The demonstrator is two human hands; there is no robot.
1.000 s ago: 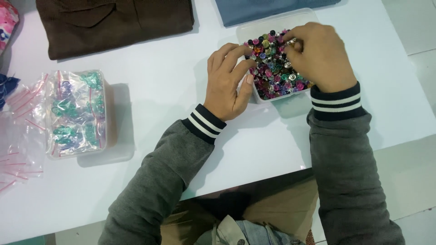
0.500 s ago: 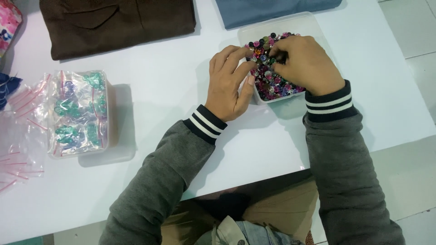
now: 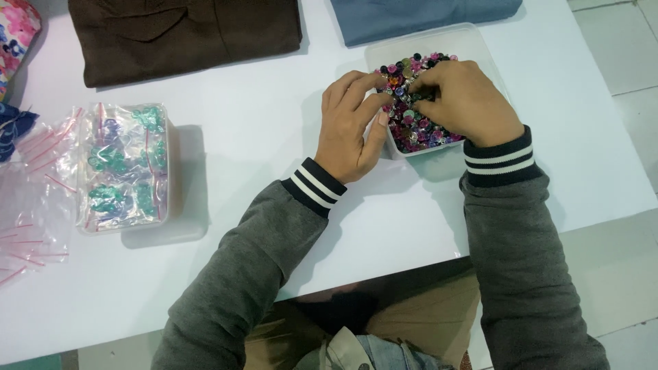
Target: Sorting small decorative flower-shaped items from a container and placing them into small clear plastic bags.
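Two hands: left hand point(image 3: 353, 130) & right hand point(image 3: 466, 103) pinching beads point(image 3: 411, 127) in tray point(image 3: 480, 48); white table point(image 3: 260, 123), tiled floor point(image 3: 617, 48).

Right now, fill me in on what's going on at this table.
A person in a grey sweater sits at a white table, both hands in a clear plastic tray of mixed coloured beads. The right hand rests on the beads with its fingers pinched among them; the left hand sits at the tray's left edge, fingers reaching in. To the left stands a clear box of small bags of green pieces, with loose zip bags beside it. Folded brown cloth and blue cloth lie along the far edge.
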